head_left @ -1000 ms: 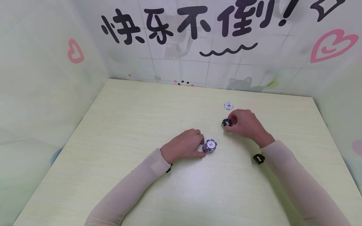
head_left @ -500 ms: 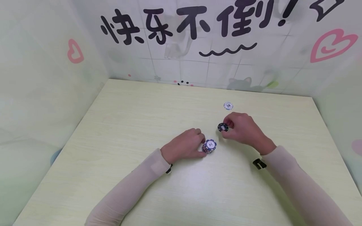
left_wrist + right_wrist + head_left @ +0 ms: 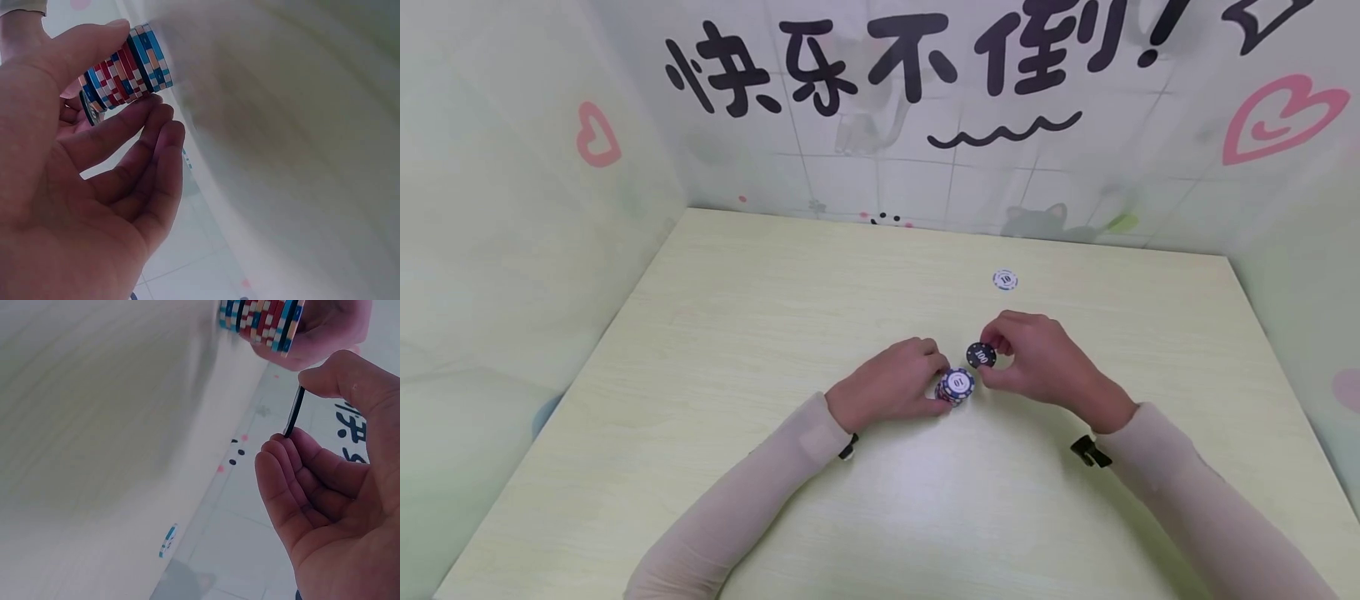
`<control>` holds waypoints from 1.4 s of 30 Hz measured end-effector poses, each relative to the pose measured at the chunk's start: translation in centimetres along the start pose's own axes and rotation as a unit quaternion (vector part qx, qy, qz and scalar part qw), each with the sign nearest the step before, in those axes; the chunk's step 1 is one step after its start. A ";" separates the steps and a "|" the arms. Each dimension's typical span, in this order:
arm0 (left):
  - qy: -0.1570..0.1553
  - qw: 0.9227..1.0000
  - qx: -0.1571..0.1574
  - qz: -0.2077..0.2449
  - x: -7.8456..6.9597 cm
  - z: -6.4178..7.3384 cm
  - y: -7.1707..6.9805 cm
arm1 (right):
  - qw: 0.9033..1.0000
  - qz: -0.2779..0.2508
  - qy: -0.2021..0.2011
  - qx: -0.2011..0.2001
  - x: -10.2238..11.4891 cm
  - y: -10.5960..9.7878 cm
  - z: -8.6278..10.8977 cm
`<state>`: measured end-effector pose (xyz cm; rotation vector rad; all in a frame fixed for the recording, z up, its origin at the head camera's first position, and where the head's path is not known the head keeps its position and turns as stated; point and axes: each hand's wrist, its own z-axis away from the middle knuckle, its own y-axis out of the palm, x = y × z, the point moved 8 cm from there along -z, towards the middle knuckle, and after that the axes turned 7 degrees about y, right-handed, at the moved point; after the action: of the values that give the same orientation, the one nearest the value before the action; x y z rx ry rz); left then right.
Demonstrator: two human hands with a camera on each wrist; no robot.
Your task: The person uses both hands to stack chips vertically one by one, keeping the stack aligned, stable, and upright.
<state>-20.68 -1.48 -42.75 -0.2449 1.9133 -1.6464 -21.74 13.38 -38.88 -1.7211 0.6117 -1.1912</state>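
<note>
A stack of poker chips (image 3: 958, 384) stands on the table, topped by a blue-and-white one marked 10. Blue, red and dark edges show along the stack (image 3: 128, 67) in the left wrist view. My left hand (image 3: 895, 381) holds it between thumb and fingers from the left side. Just right of the stack, my right hand (image 3: 1037, 358) pinches a black poker chip (image 3: 981, 355) marked 100. In the right wrist view this black chip appears edge-on between thumb and fingertips, apart from the stack and off the table.
Another blue-and-white chip (image 3: 1005, 279) marked 10 lies flat on the pale wooden table (image 3: 790, 292), beyond my right hand. Printed fabric walls (image 3: 917, 183) enclose the table at the back and both sides.
My right hand has carried the black chip toward me and leftward, close to the stack. The left hand has stayed at the stack with hardly any movement.
</note>
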 end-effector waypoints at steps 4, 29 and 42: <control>0.007 1.000 -0.003 0.000 0.0 0.0 -0.1 | 1.000 0.003 -0.020 -0.004 0.9 0.2 0.4; 0.010 1.000 -0.003 0.012 0.3 0.1 0.0 | 0.997 -0.008 -0.072 0.001 2.7 1.9 1.2; 0.013 1.000 -0.004 0.008 0.4 0.1 0.1 | 0.998 -0.009 -0.070 0.007 2.9 2.1 1.1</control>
<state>-20.92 -1.73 -42.97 -0.2112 1.9359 -1.6394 -19.34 10.60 -39.59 -1.7838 0.5038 -1.0742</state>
